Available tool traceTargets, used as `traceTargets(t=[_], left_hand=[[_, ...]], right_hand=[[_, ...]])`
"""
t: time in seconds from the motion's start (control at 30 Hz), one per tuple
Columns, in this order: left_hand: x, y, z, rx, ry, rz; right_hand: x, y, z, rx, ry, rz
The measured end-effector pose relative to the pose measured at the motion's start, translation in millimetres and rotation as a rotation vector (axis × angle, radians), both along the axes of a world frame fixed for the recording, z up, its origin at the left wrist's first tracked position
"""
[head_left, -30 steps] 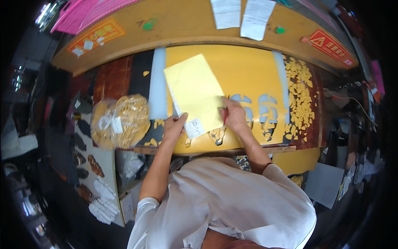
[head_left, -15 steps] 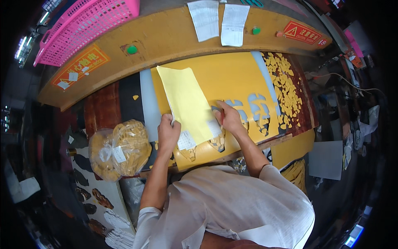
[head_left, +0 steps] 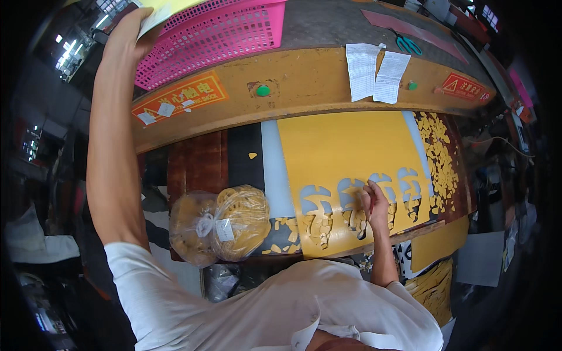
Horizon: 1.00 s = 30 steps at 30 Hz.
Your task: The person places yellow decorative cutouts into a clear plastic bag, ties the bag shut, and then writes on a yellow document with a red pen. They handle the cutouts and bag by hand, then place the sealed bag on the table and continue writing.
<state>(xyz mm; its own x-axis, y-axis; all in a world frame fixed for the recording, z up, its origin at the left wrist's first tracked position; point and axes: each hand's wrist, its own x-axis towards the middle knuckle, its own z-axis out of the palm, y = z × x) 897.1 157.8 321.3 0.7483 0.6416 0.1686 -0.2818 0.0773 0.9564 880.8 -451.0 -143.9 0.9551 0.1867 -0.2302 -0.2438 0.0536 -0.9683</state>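
Note:
My left hand [head_left: 132,32] reaches far up to the top left, closed on a pale yellow paper sheet [head_left: 184,4] with a white label. Most of that sheet lies beyond the upper edge of the picture. A pink plastic basket [head_left: 216,50] is right beside this hand. My right hand [head_left: 377,207] is over a large mustard-yellow sheet [head_left: 351,143], its fingers curled together around something thin and reddish that I cannot make out. Near its fingers the sheet has several shaped cutouts [head_left: 350,196], with small yellow scraps in and around them.
A clear bag of yellow cut pieces [head_left: 241,219] rests left of the sheet. Loose scraps [head_left: 436,161] cover the bench's right side. A brown machine beam [head_left: 310,76] spans the back, carrying green buttons [head_left: 263,90] and papers [head_left: 391,76]. Teal-handled scissors [head_left: 408,44] lie behind it.
My left hand has carried the pale yellow paper up and left to the basket. My right hand has let go of the paper and is now lower, over the cutouts. The view has shifted left.

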Motion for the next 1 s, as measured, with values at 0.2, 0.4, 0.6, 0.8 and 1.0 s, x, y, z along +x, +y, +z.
traceTargets(t=[0.2, 0.4, 0.6, 0.8, 1.0], left_hand=[[121.5, 157.3, -43.8, -0.102, -0.114, 0.024], [114.0, 32.2, -33.1, -0.358, -0.038, -0.386], [-16.4, -72.9, 0.4, 0.582, 0.482, 0.103], [-189.2, -134.1, -114.7, 0.717, 0.66, -0.284], [-235.1, -232.7, -266.8, 0.18, 0.739, -0.388]], right_hand=[[-34.7, -14.2, -1.3, -0.344, -0.282, -0.019], [-37.5, -29.1, -9.0, -0.31, -0.248, -0.035], [-18.0, -20.1, -3.7, -0.109, -0.214, 0.072], [-0.5, 7.8, 25.5, -0.43, -0.367, 0.237], [68.8, 14.5, 88.0, -0.127, -0.293, 0.17]])
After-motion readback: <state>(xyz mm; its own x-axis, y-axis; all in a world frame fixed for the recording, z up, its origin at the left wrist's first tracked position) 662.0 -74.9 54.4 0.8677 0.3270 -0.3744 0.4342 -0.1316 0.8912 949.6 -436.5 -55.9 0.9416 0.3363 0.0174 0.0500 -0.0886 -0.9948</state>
